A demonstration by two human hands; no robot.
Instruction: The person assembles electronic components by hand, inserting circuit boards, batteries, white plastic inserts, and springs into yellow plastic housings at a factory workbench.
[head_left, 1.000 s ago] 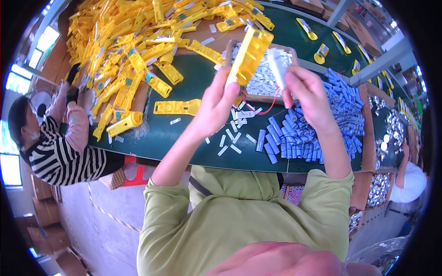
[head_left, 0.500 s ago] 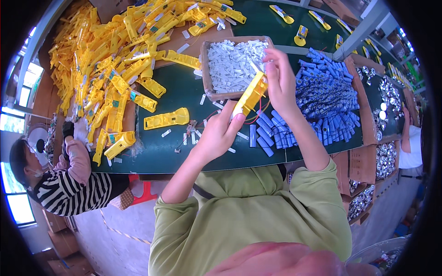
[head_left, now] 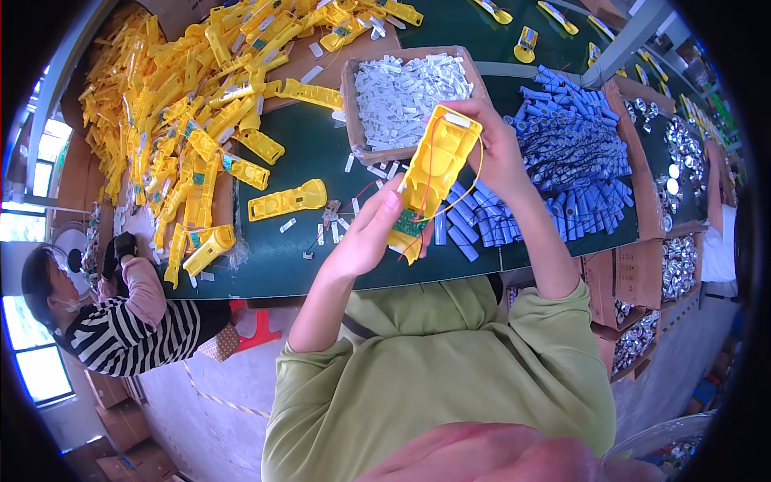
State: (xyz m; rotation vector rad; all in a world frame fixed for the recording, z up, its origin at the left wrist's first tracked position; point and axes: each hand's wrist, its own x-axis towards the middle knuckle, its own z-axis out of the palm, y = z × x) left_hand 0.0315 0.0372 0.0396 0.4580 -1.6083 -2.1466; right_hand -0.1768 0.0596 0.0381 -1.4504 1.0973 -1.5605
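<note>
I hold a long yellow plastic shell point(head_left: 434, 173) above the green table point(head_left: 321, 145), its open inside facing me. A small green circuit board sits at its lower end and thin red and orange wires loop along it. My left hand point(head_left: 365, 237) grips the lower end by the board. My right hand point(head_left: 494, 149) grips the upper end, where a small white part lies in the shell. Just behind stands a cardboard box of white parts point(head_left: 405, 92); a pile of blue cylinders point(head_left: 562, 165) lies under my right forearm.
A large heap of yellow shells point(head_left: 185, 104) covers the table's left and far side, and one single shell point(head_left: 285, 199) lies apart. A person in a striped top point(head_left: 120, 325) sits at the left end. Cartons of shiny round parts point(head_left: 683, 161) line the right.
The shell has come down from over the box toward me and turned its open side up. My right hand, which held a white part, now grips the shell's top end.
</note>
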